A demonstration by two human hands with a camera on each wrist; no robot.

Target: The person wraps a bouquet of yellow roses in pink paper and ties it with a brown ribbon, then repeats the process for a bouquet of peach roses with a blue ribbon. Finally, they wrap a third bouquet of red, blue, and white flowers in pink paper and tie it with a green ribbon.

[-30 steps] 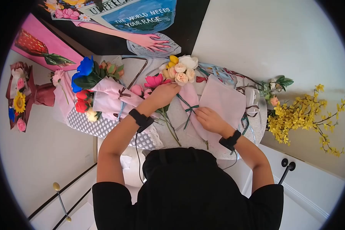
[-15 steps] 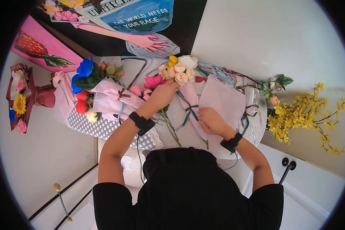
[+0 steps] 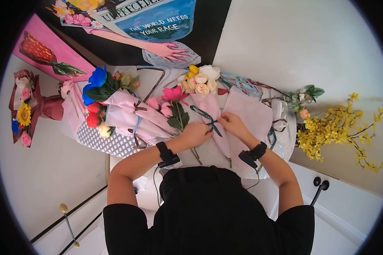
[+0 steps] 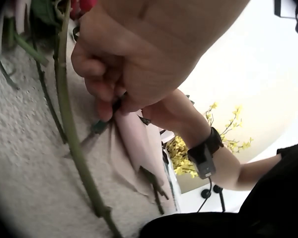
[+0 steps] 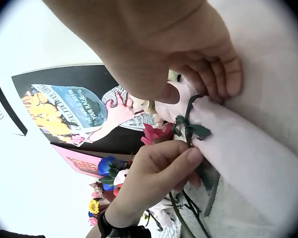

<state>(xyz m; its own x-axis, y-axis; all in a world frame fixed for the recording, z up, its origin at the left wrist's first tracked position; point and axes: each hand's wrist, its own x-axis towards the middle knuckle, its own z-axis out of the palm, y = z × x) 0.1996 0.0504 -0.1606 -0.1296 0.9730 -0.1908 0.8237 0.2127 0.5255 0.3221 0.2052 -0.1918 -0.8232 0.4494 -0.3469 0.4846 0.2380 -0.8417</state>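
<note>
A bouquet wrapped in pale pink paper (image 3: 210,106) lies on the table, cream roses (image 3: 202,80) and yellow blooms at its far end. Dark green ribbon (image 3: 212,121) is tied in a bow around the wrap. My left hand (image 3: 195,134), on the bouquet's left side, pinches a ribbon tail between thumb and finger, as the right wrist view shows. Curled over the wrap's right side, my right hand (image 3: 235,126) has its fingertips on a ribbon loop (image 5: 192,101) beside the knot. Bare stems (image 4: 156,191) stick out of the wrap's near end.
A magenta flower (image 3: 174,94) on a long stem lies left of the bouquet. Farther left is another pink-wrapped bouquet (image 3: 132,112) near blue and red flowers. A flat pink sheet (image 3: 251,108) lies to the right, near loose ribbons (image 3: 244,85) and yellow branches (image 3: 327,127).
My left hand has come down from the blooms toward me, to beside the bow. My right hand has shifted slightly up toward the bow. The ribbon now shows a loop reaching up left.
</note>
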